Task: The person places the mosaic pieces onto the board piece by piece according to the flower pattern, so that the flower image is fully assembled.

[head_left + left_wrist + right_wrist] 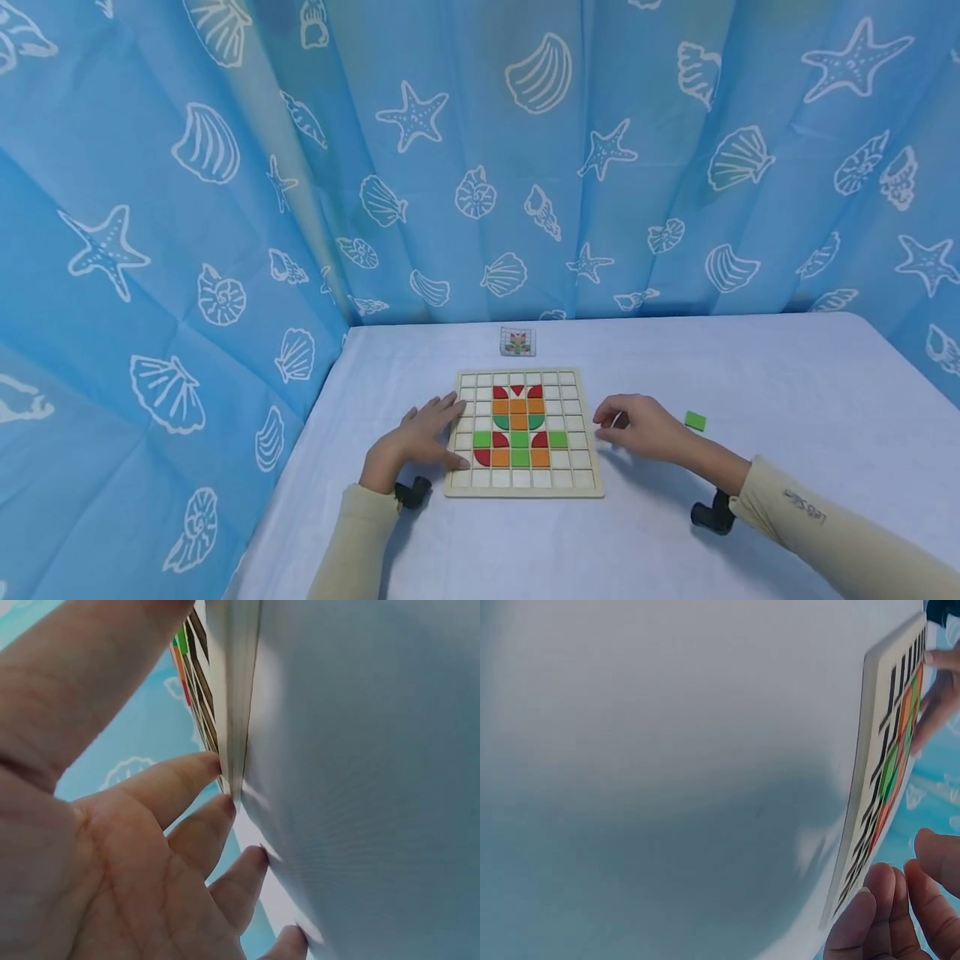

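Observation:
A square wooden grid board [465,483] lies on the table with red, orange and green tiles [518,425] forming a tulip-like pattern in its middle columns. My left hand [422,437] is spread along the board's left edge, thumb near the lower left squares; in the left wrist view its fingertips [217,802] meet the edge. Just past the board's right edge hovers my right hand [637,427], its fingers loosely bent, and no tile shows between them in the right wrist view. One loose light green tile [695,420] lies on the cloth beyond my right wrist.
A small picture card [517,342] with a similar pattern lies behind the board. White cloth [787,375] covers the table, and a blue curtain with shell prints [480,167] hangs along the back and left sides. Black wrist cameras [712,512] sit under both wrists.

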The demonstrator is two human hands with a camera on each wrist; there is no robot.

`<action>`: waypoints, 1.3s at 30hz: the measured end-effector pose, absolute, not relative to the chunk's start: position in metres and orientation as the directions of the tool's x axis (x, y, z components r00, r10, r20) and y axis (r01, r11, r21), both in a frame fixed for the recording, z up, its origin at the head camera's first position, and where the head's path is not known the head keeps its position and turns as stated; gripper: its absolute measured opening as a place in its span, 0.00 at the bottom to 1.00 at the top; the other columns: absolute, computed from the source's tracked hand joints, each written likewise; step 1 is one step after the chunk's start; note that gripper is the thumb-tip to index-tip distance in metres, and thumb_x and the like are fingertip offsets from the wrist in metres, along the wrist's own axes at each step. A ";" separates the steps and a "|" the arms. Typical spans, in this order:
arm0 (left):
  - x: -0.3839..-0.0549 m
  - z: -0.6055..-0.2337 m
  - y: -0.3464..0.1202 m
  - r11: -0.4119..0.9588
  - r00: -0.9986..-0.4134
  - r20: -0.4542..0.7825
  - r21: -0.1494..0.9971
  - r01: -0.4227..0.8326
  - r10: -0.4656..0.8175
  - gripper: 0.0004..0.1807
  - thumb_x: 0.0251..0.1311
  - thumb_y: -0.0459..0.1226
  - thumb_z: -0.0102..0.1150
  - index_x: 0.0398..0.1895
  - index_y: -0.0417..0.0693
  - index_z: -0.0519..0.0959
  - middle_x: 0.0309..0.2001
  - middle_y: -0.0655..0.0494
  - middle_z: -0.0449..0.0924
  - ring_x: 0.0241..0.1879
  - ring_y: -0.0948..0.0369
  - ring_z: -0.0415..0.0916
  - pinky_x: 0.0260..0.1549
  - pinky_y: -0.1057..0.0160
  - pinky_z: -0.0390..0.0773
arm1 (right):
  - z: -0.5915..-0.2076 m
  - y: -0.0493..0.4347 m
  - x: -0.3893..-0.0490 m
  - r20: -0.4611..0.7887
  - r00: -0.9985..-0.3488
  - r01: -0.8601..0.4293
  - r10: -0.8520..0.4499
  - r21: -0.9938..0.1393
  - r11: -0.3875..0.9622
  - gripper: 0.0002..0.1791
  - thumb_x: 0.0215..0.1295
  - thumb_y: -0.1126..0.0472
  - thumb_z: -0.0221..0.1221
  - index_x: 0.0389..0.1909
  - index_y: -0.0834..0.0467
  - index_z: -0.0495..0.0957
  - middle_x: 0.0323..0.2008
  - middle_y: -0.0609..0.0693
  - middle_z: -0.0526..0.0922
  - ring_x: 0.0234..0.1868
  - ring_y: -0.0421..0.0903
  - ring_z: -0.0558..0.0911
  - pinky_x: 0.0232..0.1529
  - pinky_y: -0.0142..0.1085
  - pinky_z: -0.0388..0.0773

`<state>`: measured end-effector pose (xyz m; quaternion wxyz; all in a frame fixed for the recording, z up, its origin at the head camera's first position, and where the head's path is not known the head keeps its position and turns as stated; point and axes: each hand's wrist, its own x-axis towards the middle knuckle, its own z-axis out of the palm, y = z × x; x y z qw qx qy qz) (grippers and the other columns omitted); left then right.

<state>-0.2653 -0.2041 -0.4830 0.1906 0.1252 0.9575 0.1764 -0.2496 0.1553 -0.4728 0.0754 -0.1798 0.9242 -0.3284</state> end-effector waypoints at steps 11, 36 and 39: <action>-0.266 -0.481 -0.212 0.901 -0.884 -0.329 0.388 0.194 0.331 0.58 0.45 0.59 0.74 0.79 0.57 0.54 0.80 0.55 0.46 0.80 0.49 0.40 0.76 0.39 0.42 | -0.467 0.196 -0.253 -0.009 -0.956 -0.223 -0.293 -0.628 0.745 0.09 0.62 0.62 0.65 0.42 0.59 0.82 0.36 0.49 0.84 0.34 0.43 0.79 0.31 0.30 0.80; -0.265 -0.480 -0.209 0.897 -0.881 -0.324 0.391 0.206 0.344 0.59 0.45 0.58 0.74 0.79 0.55 0.53 0.80 0.55 0.45 0.80 0.49 0.39 0.76 0.38 0.41 | -0.485 0.229 -0.242 -0.045 -0.964 -0.195 -0.260 -0.544 0.816 0.16 0.53 0.64 0.72 0.43 0.61 0.82 0.38 0.54 0.83 0.36 0.46 0.79 0.35 0.36 0.85; -0.264 -0.480 -0.207 0.895 -0.881 -0.322 0.396 0.207 0.346 0.59 0.45 0.58 0.75 0.79 0.54 0.54 0.80 0.54 0.45 0.80 0.49 0.39 0.75 0.38 0.41 | -0.484 0.228 -0.242 -0.043 -0.963 -0.204 -0.264 -0.520 0.830 0.17 0.52 0.65 0.72 0.43 0.63 0.82 0.38 0.55 0.83 0.36 0.47 0.79 0.37 0.40 0.86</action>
